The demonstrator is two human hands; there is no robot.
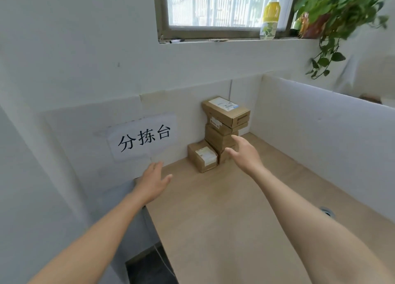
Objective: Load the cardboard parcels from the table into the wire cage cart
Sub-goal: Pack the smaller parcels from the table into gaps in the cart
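Note:
Several brown cardboard parcels stand at the far end of the wooden table (224, 219), against the white wall panel. A stack (222, 138) rises there, with a flat labelled parcel (226, 110) on top. A smaller labelled parcel (203, 158) sits on the table to the stack's left. My right hand (243, 153) is stretched out with fingers straight, just in front of the stack's lower boxes. My left hand (152, 182) hovers open over the table's left edge, well short of the small parcel. Neither hand holds anything. The wire cage cart is out of view.
White foam panels (320, 134) wall the table at the back and right. A paper sign (143, 137) with printed characters hangs on the left panel. On the windowsill above stand a yellow-capped bottle (269, 21) and a trailing potted plant (333, 12). A dark gap (149, 264) lies left of the table.

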